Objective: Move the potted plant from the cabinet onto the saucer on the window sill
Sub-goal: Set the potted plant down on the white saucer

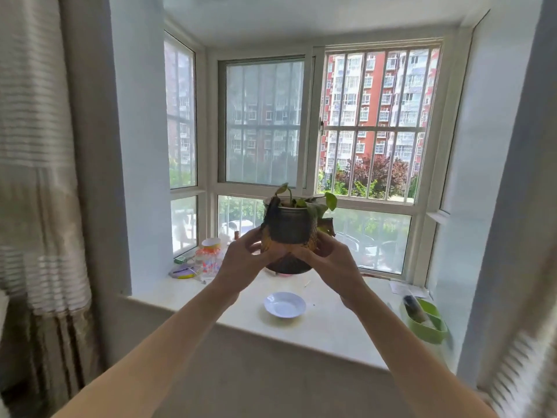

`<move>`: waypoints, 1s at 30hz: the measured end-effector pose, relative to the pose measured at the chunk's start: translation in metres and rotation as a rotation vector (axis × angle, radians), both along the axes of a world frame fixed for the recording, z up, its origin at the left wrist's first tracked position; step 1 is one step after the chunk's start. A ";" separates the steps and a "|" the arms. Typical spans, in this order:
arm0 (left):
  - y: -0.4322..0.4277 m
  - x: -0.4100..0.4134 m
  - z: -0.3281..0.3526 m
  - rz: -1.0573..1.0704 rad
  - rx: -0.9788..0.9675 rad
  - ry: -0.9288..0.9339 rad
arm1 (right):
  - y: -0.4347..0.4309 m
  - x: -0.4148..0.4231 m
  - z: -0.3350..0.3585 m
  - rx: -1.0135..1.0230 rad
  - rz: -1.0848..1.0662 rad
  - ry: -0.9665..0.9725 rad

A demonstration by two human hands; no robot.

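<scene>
Bay window point(373, 122) fills the far view, barred panes, red apartment blocks outside. Striped curtain point(39, 176) hangs at left. White window sill point(331, 324) runs across below the glass.

I've got both arms stretched out in front of me toward the window. Potted plant point(291, 229) is up in the air, above the sill and just far of the saucer, not resting on anything. Dark metal-looking pot, upright, a few green leaves on top, some yellowed leaves drooping down the sides. My left hand point(245, 257) wraps the pot's lower left side, my right hand point(328, 260) wraps the lower right; both grips closed around it, thumbs on the near face, fingers mostly hidden behind the pot.

Green tub point(428, 325) sits at the right end of the sill with something dark inside, can't tell what. White saucer point(285, 304) lies on the sill, near edge, below the held pot, nothing on it. Clutter at far left of the sill: clear plastic jar point(208, 254) with coloured bits, small flat items beside it, too blurred to name.
</scene>
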State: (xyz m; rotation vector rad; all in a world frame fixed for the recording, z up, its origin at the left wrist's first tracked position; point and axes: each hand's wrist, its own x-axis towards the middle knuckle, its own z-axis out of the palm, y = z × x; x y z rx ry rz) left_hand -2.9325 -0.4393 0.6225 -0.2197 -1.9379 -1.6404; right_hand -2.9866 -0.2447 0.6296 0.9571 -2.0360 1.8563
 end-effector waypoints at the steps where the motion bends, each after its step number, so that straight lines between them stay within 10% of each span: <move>1: -0.003 -0.012 -0.001 -0.001 0.002 0.002 | -0.003 -0.011 -0.001 -0.002 0.001 0.000; 30: -0.069 -0.334 -0.007 -0.190 -0.007 -0.010 | -0.063 -0.308 -0.012 -0.042 -0.111 -0.017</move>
